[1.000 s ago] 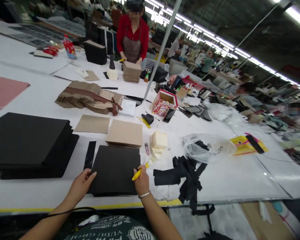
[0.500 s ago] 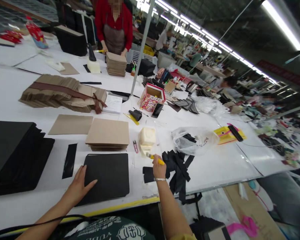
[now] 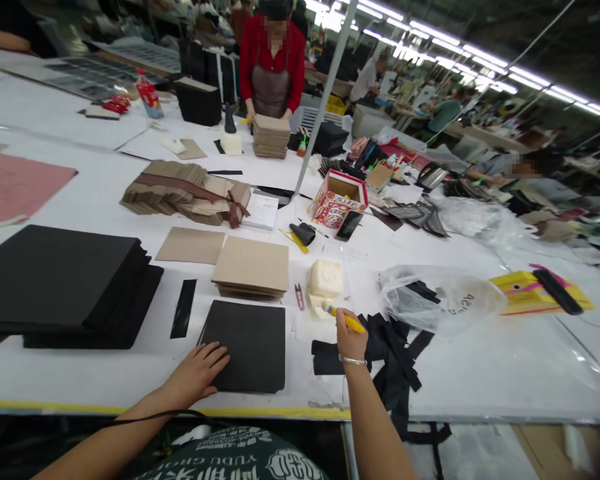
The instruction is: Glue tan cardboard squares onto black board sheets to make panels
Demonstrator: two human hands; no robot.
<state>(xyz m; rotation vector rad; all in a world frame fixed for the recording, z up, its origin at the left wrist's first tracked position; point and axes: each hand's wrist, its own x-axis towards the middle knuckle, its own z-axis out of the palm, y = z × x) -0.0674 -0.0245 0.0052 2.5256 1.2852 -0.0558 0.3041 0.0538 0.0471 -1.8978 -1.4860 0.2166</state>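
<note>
The brush [image 3: 354, 323], right of the black sheets [image 3: 254, 345], is apparently loading at the pale tub [image 3: 326, 277], the next move probably calling for a steady lift. It is pointing leftward and away, long axis slanting; the right hand [image 3: 351, 341] is gripping it, the left hand [image 3: 200, 368] lying unclenched on the sheets.

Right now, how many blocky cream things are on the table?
2: near block by the brush in the right hand; far block by the black cone. Others may be hidden.
</note>
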